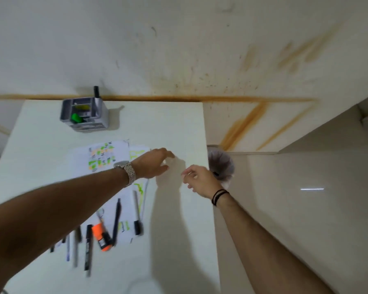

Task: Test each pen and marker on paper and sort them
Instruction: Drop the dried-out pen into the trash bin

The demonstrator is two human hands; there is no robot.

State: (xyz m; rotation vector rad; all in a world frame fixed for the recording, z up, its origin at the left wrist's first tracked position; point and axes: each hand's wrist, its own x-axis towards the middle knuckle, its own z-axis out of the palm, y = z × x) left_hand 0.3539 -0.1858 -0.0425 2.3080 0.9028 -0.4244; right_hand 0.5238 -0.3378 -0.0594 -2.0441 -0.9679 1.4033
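Neither grip holds anything: the left hand (155, 164), a metal watch (125, 172) on its wrist, reaches across with loose fingers just above the bare white tabletop (168, 124), and the right hand (200, 181), black bands (219, 196) at the wrist, hovers with relaxed, slightly curled fingers at the tabletop's right edge. The frame is motion-blurred, so finer finger detail cannot be told.

Just beyond the right hand, below the edge, stands a small bin lined with a pale bag (221, 166); a dark item seems to lie inside, though what it is cannot be told.

Sheets of white paper with green, orange and black test marks (102, 160) lie under and beside the left forearm. Nearer the camera, the untested or waiting lot rests on the paper and tabletop: an orange highlighter with a black cap (102, 236), a dark slim pen (116, 221), a grey pen with a black cap (136, 213) and a black marker (88, 247), beside several blurred pens. Their long axes run roughly toward and away from the camera; the dark slim pen leans slightly right at its far end, the orange highlighter slightly left.

At the far left, a grey desk organiser (84, 114) holds a green highlighter (76, 117) and an upright black pen (96, 92).

By appearances this falls between pens, perhaps just after a discard. The next move calls for a hand to return to the near cluster, pick one up, uncap it and scribble on the paper.
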